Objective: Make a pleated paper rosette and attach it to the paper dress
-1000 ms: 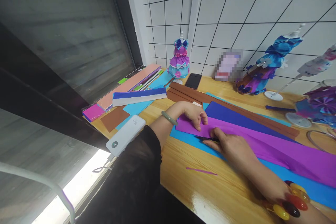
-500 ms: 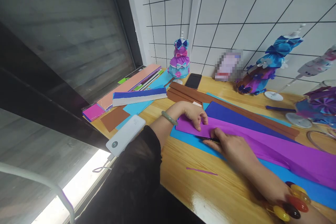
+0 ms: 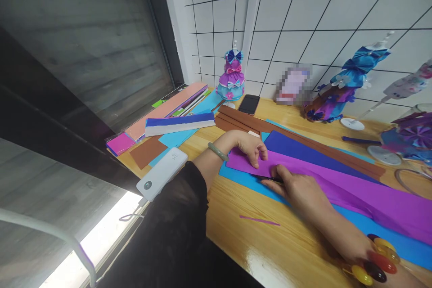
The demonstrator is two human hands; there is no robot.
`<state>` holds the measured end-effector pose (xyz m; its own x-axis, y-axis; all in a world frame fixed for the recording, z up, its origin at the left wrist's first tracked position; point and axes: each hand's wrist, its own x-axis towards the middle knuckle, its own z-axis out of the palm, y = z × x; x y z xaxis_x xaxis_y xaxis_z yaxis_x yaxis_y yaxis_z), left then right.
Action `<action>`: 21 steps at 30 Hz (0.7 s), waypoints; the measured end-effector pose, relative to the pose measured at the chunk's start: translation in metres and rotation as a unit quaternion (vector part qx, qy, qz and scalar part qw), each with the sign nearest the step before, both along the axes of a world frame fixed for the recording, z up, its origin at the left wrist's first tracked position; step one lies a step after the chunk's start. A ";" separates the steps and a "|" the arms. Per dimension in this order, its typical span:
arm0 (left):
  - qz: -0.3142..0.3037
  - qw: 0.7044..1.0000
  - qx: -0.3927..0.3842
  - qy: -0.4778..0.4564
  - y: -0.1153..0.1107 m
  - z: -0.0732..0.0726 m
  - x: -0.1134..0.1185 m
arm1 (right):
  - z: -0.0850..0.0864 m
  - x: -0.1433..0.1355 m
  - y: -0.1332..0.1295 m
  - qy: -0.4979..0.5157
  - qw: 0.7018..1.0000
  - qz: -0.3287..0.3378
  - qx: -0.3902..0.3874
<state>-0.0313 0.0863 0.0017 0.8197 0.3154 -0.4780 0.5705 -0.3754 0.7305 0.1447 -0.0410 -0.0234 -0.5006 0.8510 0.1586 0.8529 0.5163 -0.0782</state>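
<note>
White gridded wall above a wooden worktop, purple sheet under our two hands

Seen from the head camera, the only view, a white wall [image 3: 286, 18] crossed by dark lines rises behind our wooden worktop [image 3: 229, 207]. Before us the purple sheet [image 3: 337, 184] runs from the middle of the worktop to the right edge of the view, over a light blue sheet [image 3: 241, 182] that shows along its near side. Beyond it lie a dark blue sheet [image 3: 286, 146] and folded brown strips [image 3: 297, 134].

Our left grip [image 3: 248, 147] has its fingers bent down onto the purple sheet near its left end; we cannot tell whether they pinch it or only press. Our right grip [image 3: 299, 184] is closed around a dark tool [image 3: 268, 178], mostly covered by the fingers, its thin tip at the sheet's near edge. We wear a pale bangle [image 3: 218, 151] on the left wrist and a bead bracelet [image 3: 380, 258] on the right.

Nearer us lies a thin purple strip [image 3: 259, 220], well apart from the sheets. To the left we see a white power bank [image 3: 165, 168]; toward the wall, a phone [image 3: 249, 104] lies near a small dress form [image 3: 232, 76] in purple and blue.
</note>
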 end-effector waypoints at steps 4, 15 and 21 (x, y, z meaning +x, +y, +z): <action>-0.012 1.000 0.000 -0.010 0.001 -0.001 0.000 | 0.001 -0.002 0.000 0.004 1.000 0.006 -0.005; 0.003 1.000 0.003 -0.017 0.003 -0.005 -0.001 | -0.001 -0.006 0.005 0.008 1.000 0.023 0.019; 0.009 1.000 -0.013 -0.013 0.002 -0.003 -0.001 | -0.001 -0.004 0.003 0.002 1.000 0.021 0.004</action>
